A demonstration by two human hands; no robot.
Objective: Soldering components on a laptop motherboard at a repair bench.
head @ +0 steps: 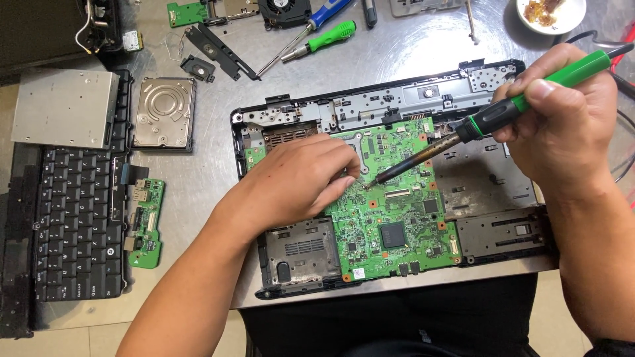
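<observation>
Metal surface (410, 53) spreads under everything, scuffed and grey. Largest on it is the opened laptop base (397, 192) straight before me, black-framed, with the green circuit board (390, 205) lying in its middle. Off to my left lies a black keyboard (73, 225), with a flat silver drive (63, 109) resting on its top end and a hard disk (164, 112) just beside that. A small green board (145, 221) sits at the keyboard's right edge. Two screwdrivers (317, 36), one blue-handled and one green-handled, lie near the far edge, and a white dish (550, 14) stands at the far right corner. My right hand (562, 125) is closed around the green-and-black handle of a soldering iron (489, 119), whose tip comes down onto the circuit board near its centre. My left hand (297, 182) rests on the board's left part, fingers (344, 168) pinched narrow right beside the iron's tip; whether they grip anything I cannot tell.
</observation>
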